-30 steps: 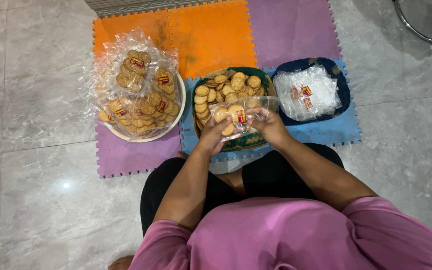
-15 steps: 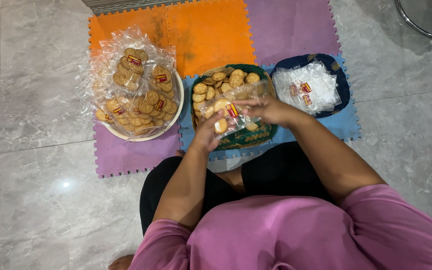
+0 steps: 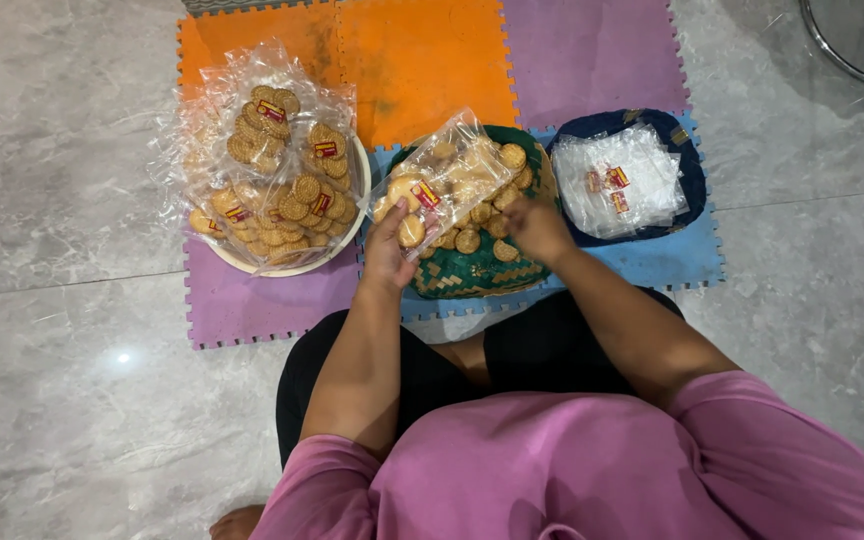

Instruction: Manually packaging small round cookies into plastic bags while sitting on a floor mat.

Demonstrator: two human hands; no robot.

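Left hand point(image 3: 384, 255) pinches the lower-left end of a clear bag point(image 3: 447, 178) partly filled with biscuits; right hand point(image 3: 535, 228) is curled, fingers down among the loose biscuits point(image 3: 479, 232), though whether it has closed on one cannot be told. The bag is held in the air over the green basket point(image 3: 472, 272), tilted, its long axis running from the left hand up and to the right, so that its free end lies just above and beside the right hand. The left hand is the one on the bag; the right is nearer the bag's far end and the loose biscuits under it. The basket sits at the near edge of the foam mat point(image 3: 422, 70), on a blue tile. Toward the mat's left edge a white plate point(image 3: 344, 245) carries a pile of filled bags point(image 3: 272, 175), close to the left hand but not touching it. Toward the right edge a dark blue basket point(image 3: 687, 165) holds flat empty bags point(image 3: 620, 182), just beyond the right hand. Nothing lies between the hands. Grey floor tiles point(image 3: 72, 330) surround the mat.
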